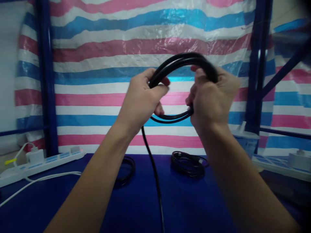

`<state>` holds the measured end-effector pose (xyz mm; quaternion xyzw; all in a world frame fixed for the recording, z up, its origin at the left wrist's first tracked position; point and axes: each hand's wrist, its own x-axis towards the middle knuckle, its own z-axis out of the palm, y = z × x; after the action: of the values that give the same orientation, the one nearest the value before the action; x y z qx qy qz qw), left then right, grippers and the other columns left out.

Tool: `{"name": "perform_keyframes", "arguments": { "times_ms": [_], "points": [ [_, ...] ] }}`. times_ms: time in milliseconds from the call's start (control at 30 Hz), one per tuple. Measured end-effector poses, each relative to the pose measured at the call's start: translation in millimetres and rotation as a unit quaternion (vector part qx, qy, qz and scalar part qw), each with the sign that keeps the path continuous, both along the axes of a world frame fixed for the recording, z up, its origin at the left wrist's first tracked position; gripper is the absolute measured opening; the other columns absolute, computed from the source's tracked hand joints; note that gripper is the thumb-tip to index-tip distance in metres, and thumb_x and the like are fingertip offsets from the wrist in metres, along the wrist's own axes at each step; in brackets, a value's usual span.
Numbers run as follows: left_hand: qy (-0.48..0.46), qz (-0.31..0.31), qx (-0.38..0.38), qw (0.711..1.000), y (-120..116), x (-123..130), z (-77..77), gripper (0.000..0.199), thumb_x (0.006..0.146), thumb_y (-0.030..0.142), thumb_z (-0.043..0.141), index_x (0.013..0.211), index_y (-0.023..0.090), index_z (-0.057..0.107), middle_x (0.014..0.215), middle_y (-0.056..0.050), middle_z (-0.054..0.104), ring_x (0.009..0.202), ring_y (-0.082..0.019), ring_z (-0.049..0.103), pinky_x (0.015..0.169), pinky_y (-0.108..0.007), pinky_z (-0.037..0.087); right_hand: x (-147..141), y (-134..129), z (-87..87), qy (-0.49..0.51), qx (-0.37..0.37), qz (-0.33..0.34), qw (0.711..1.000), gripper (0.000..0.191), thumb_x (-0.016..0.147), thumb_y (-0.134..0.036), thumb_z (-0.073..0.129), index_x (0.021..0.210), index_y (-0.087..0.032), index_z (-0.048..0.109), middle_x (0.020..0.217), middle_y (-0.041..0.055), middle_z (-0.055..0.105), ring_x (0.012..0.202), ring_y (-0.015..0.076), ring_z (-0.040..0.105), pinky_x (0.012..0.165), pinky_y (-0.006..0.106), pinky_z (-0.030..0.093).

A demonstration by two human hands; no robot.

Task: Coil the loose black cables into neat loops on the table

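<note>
Both hands hold up a looped black cable [179, 60] in front of the striped sheet. My left hand [143, 97] is closed round the left side of the loops, thumb and fingers pinching them. On the right side, my right hand [211, 94] grips the bundle with its fingers curled; its edges are slightly blurred. Thinner strands sag between the two hands at the bottom of the loop. One length of the cable hangs from below my left hand down across the blue table [136, 207] to the lower frame edge.
A coiled black cable [188, 165] lies on the table right of centre, another coil [127, 171] behind my left forearm. White power strips [53, 161] sit at both sides. A tub [246, 140] stands behind my right forearm. Blue posts [46, 81] flank the striped sheet [97, 100].
</note>
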<state>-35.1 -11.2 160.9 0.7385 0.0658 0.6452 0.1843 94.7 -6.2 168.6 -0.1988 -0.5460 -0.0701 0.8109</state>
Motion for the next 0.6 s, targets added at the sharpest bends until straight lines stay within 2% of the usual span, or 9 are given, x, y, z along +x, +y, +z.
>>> {"name": "perform_keyframes", "arguments": {
  "times_ms": [67,100,167,200,267,333,400,500,600],
  "points": [
    [0.021,-0.143,-0.061,0.988,-3.0,2.8,-0.9,0.008,0.077,0.012,0.05,0.076,0.019,0.054,0.044,0.008,0.025,0.032,-0.004,0.027,0.04,-0.021,0.034,-1.7,-1.0,0.7,0.078,-0.098,0.143,0.982,0.012,0.082,-0.013,0.044,0.083,-0.019,0.054,0.048,-0.0075,0.024,0.042,0.0081,0.027,0.047,0.024,0.032],
    [0.027,-0.174,-0.084,0.981,-3.9,2.8,-0.9,0.009,0.078,0.011,0.048,0.076,0.019,0.054,0.043,0.009,0.02,0.031,-0.003,0.022,0.038,-0.019,0.031,-2.3,-0.5,0.3,0.082,-0.152,0.201,0.964,0.012,0.082,-0.012,0.043,0.083,-0.019,0.053,0.047,-0.0085,0.021,0.04,0.0075,0.024,0.044,0.024,0.03],
    [0.02,-0.151,-0.114,0.982,-2.3,0.0,-0.1,0.012,0.077,0.01,0.046,0.075,0.018,0.054,0.043,0.009,0.017,0.031,-0.002,0.016,0.036,-0.017,0.023,-1.4,3.0,-1.7,0.016,-0.237,0.228,0.944,0.009,0.079,-0.011,0.046,0.079,-0.017,0.052,0.045,-0.008,0.025,0.04,0.0074,0.03,0.044,0.023,0.031],
    [0.015,-0.107,-0.118,0.987,0.7,-2.4,0.3,0.013,0.075,0.009,0.045,0.074,0.018,0.054,0.044,0.009,0.018,0.032,-0.001,0.015,0.036,-0.017,0.02,0.1,5.6,-2.9,-0.032,-0.26,0.191,0.946,0.007,0.077,-0.012,0.048,0.078,-0.017,0.054,0.046,-0.0065,0.032,0.042,0.0083,0.036,0.046,0.024,0.032],
    [0.028,0.0,-0.095,0.995,9.9,-6.9,0.5,0.014,0.072,0.008,0.046,0.07,0.017,0.056,0.045,0.007,0.025,0.034,-0.002,0.021,0.038,-0.017,0.02,4.1,10.4,-4.9,-0.124,-0.252,0.039,0.959,0.009,0.071,-0.012,0.053,0.078,-0.015,0.057,0.053,-0.0014,0.047,0.051,0.0118,0.047,0.05,0.025,0.034],
    [0.082,0.092,-0.041,0.991,20.1,-8.3,-1.2,0.016,0.07,0.007,0.046,0.066,0.016,0.058,0.047,0.005,0.036,0.039,-0.004,0.03,0.042,-0.02,0.024,7.3,11.7,-5.5,-0.2,-0.178,-0.119,0.956,0.018,0.066,-0.009,0.056,0.083,-0.015,0.061,0.065,0.0021,0.057,0.061,0.0142,0.051,0.056,0.027,0.035],
    [0.139,0.171,0.024,0.975,26.7,-6.1,-4.4,0.017,0.07,0.007,0.046,0.063,0.016,0.059,0.053,0.002,0.047,0.047,-0.007,0.039,0.047,-0.023,0.029,7.5,9.7,-5.5,-0.293,-0.101,-0.205,0.928,0.028,0.063,-0.003,0.052,0.086,-0.016,0.062,0.073,0.0027,0.06,0.068,0.0145,0.052,0.061,0.028,0.035],
    [0.166,0.271,0.115,0.941,27.1,-2.2,-8.0,0.02,0.069,0.007,0.045,0.062,0.017,0.061,0.058,0.0,0.055,0.056,-0.011,0.045,0.055,-0.026,0.033,2.8,8.7,-6.7,-0.382,-0.083,-0.232,0.891,0.029,0.06,0.002,0.043,0.075,-0.015,0.061,0.07,0.0018,0.059,0.065,0.0125,0.048,0.06,0.027,0.031],
    [0.126,0.34,0.17,0.916,23.6,-3.6,-6.8,0.021,0.071,0.006,0.045,0.063,0.018,0.061,0.056,0.0,0.053,0.058,-0.012,0.046,0.06,-0.027,0.035,-3.7,17.2,-10.1,-0.285,-0.086,-0.186,0.936,0.019,0.064,-0.002,0.044,0.064,-0.015,0.058,0.062,0.0007,0.054,0.06,0.0104,0.045,0.058,0.026,0.03]
  ]
}}
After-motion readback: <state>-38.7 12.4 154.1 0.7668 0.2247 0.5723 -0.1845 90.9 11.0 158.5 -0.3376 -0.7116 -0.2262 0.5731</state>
